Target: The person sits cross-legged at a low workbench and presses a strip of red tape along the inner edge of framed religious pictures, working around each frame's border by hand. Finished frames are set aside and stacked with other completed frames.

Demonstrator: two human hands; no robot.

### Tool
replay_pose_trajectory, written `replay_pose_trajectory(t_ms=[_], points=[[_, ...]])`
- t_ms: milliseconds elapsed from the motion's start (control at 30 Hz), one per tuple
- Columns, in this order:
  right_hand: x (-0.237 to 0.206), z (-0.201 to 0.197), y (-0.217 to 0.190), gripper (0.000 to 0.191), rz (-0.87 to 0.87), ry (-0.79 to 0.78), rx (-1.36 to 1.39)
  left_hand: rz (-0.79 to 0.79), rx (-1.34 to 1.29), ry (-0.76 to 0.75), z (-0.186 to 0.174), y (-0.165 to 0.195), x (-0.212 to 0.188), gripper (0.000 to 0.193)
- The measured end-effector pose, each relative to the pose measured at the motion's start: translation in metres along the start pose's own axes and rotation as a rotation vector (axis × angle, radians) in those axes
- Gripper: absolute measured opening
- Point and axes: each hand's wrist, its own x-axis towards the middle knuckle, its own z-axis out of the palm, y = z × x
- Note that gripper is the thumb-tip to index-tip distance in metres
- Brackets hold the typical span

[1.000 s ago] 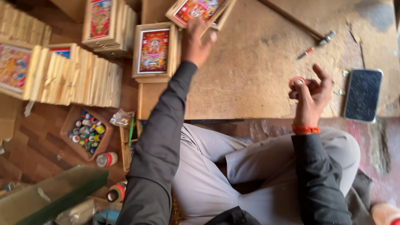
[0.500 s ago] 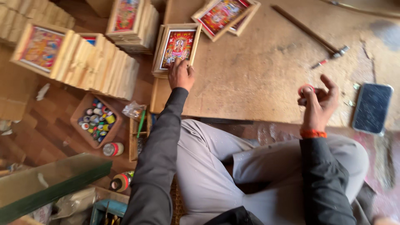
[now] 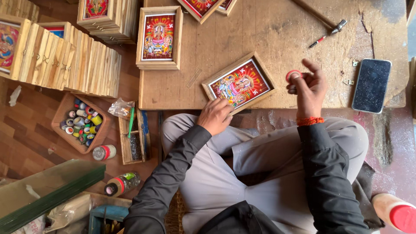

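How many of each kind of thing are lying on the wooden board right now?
Framed pictures: 4 (one under the left hand at, one at, two cut off at the top edge)
Hammer: 1
Pen: 1
Phone: 1
Total: 7

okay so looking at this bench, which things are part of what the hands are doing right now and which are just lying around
In use:
- left hand on framed picture
- right hand holding red tape roll

Lying about:
- phone
- hammer
- red pen
- basket of tape rolls
- stacked wooden frames
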Motion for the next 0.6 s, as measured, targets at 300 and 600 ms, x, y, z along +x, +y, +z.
replay_pose_trajectory(t_ms=[300,600], points=[[-0.018,0.033,0.009,0.031,0.007,-0.246,-0.182,-0.467,-1.275,0.171,0.071,0.03,0.053,0.034],[-0.022,0.044,-0.026,0.022,-0.447,-0.179,-0.728,-0.603,-1.703,0.233,0.077,0.018,0.073,0.019]])
